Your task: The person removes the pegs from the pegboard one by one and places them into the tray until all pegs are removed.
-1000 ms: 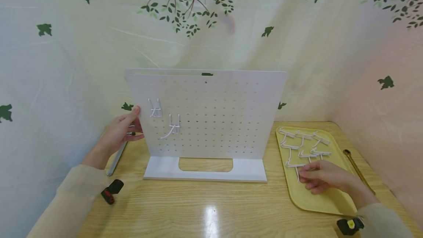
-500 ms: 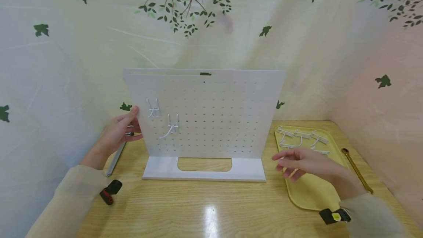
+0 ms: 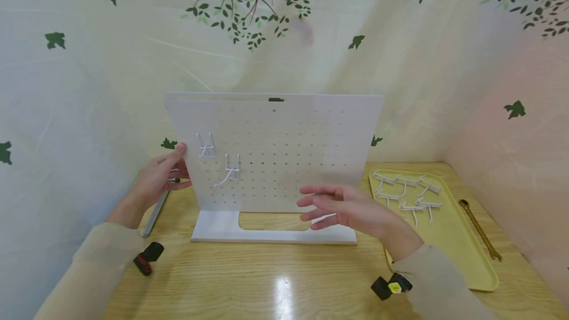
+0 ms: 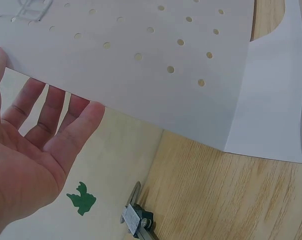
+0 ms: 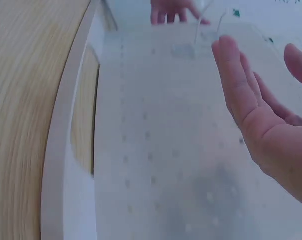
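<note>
A white pegboard (image 3: 284,162) stands upright on its white base. Two white wire hooks hang on its left part: an upper hook (image 3: 206,149) and a lower hook (image 3: 232,168) with a long curved prong. My left hand (image 3: 160,177) grips the board's left edge, thumb in front and fingers behind, as the left wrist view (image 4: 36,145) also has it. In front of the board's lower right part my right hand (image 3: 342,209) hovers with fingers spread and nothing in it. The right wrist view shows that same hand (image 5: 266,115) with its fingers extended, apart from the board.
On the right lies a yellow tray (image 3: 471,256) with several white hooks (image 3: 428,205); my right forearm covers part of it. A brass-coloured wrench (image 3: 480,228) lies beyond the tray. A caliper (image 4: 136,215) is on the wooden table left of the board. A patterned curtain hangs behind.
My right hand has moved left from the hooks on the tray to the front of the pegboard, its fingers spreading with nothing in them. The left hand keeps its hold on the edge.
</note>
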`<act>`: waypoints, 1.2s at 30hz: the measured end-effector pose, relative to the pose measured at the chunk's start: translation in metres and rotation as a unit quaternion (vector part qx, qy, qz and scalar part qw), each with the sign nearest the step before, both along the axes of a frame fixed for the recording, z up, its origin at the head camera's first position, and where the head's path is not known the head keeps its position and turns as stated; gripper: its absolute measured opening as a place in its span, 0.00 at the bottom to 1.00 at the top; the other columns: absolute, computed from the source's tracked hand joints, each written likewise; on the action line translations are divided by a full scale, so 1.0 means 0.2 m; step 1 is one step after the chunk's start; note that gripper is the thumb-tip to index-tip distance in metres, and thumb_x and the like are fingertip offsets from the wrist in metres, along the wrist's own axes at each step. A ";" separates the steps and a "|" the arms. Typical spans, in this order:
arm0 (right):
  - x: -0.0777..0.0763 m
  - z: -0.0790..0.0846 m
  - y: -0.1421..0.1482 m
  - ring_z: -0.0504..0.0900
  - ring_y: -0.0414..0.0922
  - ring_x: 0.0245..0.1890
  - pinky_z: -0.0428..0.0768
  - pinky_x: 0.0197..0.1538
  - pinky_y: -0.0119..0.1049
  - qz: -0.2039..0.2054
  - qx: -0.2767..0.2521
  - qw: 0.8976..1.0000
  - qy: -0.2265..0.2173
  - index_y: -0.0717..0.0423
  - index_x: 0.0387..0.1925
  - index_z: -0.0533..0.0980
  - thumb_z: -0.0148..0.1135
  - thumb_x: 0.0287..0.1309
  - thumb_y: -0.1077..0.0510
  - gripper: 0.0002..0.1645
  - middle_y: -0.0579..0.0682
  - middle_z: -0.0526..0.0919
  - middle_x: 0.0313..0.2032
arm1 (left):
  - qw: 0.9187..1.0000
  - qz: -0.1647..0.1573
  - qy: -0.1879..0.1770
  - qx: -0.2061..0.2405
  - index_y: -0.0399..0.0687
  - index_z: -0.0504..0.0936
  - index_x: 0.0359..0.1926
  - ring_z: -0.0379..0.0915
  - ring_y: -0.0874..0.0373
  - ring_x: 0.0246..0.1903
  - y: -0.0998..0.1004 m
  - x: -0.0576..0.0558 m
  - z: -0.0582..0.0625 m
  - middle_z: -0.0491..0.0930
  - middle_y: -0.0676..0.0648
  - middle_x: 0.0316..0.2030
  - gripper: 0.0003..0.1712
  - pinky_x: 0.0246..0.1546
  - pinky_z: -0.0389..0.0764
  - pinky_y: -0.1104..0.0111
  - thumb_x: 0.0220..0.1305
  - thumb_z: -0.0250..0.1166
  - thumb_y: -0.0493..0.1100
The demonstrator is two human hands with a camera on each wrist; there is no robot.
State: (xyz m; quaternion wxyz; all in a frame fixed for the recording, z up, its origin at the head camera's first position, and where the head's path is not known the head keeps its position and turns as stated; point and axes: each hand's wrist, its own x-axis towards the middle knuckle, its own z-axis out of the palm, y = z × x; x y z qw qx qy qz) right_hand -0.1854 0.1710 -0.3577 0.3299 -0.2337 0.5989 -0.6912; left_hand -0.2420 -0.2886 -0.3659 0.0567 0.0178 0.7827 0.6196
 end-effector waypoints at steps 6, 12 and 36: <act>0.01 0.02 -0.25 0.76 0.59 0.63 0.75 0.65 0.54 0.014 -0.086 0.993 -0.084 0.63 0.72 0.64 0.54 0.76 0.59 0.28 0.59 0.74 0.67 | 1.000 0.001 0.000 -0.007 0.46 0.79 0.53 0.82 0.53 0.43 0.01 0.00 0.00 0.80 0.47 0.42 0.34 0.46 0.86 0.58 0.71 0.51 0.71; -0.01 0.02 -0.49 0.73 0.62 0.65 0.74 0.66 0.53 0.006 -0.106 0.982 -0.154 0.64 0.75 0.56 0.51 0.78 0.59 0.32 0.61 0.69 0.70 | 1.000 0.004 0.003 -0.012 0.45 0.79 0.54 0.82 0.53 0.43 0.01 0.00 0.00 0.79 0.46 0.42 0.36 0.46 0.86 0.57 0.71 0.51 0.72; -0.09 0.00 -1.02 0.74 0.64 0.64 0.75 0.64 0.55 -0.052 -0.111 0.960 -0.253 0.64 0.71 0.61 0.52 0.78 0.50 0.31 0.67 0.68 0.69 | 1.000 0.004 -0.007 -0.004 0.46 0.77 0.56 0.83 0.55 0.42 0.00 0.00 0.01 0.82 0.50 0.41 0.34 0.44 0.87 0.58 0.72 0.50 0.70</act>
